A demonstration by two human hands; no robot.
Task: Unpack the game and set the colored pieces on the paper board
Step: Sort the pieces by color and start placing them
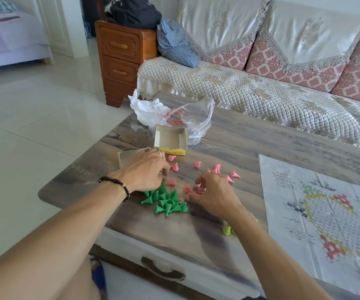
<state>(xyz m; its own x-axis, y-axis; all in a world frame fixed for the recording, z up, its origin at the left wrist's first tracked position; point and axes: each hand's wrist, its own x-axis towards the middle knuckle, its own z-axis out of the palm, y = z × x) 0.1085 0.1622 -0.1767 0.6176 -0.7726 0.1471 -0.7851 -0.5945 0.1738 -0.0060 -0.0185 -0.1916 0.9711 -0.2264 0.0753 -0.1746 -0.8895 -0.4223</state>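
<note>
Several green cone pieces [167, 203] lie heaped on the table between my wrists. Pink cone pieces [216, 169] are scattered beyond them. My left hand [145, 172] reaches over the pile with fingers curled down near pink pieces; what its fingertips hold is hidden. My right hand [214, 194] pinches pink pieces [193, 190] at the table surface. A few yellow-green pieces [227, 230] peek out beside my right forearm. The paper board [324, 210], with a printed star of circles, lies flat at the right, with no pieces on it.
The open game box [170, 139] stands beyond the pieces, its lid [129, 155] half hidden behind my left hand. A crumpled plastic bag [174, 114] lies behind the box. A sofa runs along the table's far side; a wooden cabinet stands left of it.
</note>
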